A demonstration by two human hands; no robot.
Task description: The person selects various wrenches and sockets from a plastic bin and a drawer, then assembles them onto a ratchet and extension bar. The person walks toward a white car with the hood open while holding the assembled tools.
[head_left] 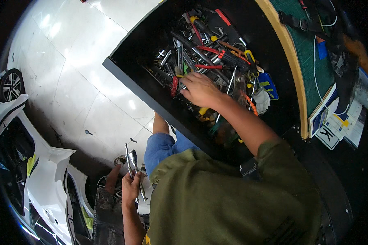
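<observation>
My left hand [131, 185] is closed around a chrome ratchet wrench [133, 156] and a slim metal bar [128, 159], held upright beside my leg. My right hand [201, 89] reaches into a black drawer [145, 92] heaped with loose hand tools. Its fingers curl down into the pile, next to a red-handled tool [174, 86]; the fingertips and whatever they pinch are partly hidden. Around it lie wrenches, sockets, red-handled pliers [208, 66], a black and yellow handled tool [202, 26] and an orange segmented hose [249, 102].
Right of the drawer, a wood-edged bench [292, 61] with a green mat carries papers [345, 124], straps and a cable. A white car [43, 179] stands at left on the pale tiled floor [81, 73]. Another person's arm [112, 179] shows low, left of my left hand.
</observation>
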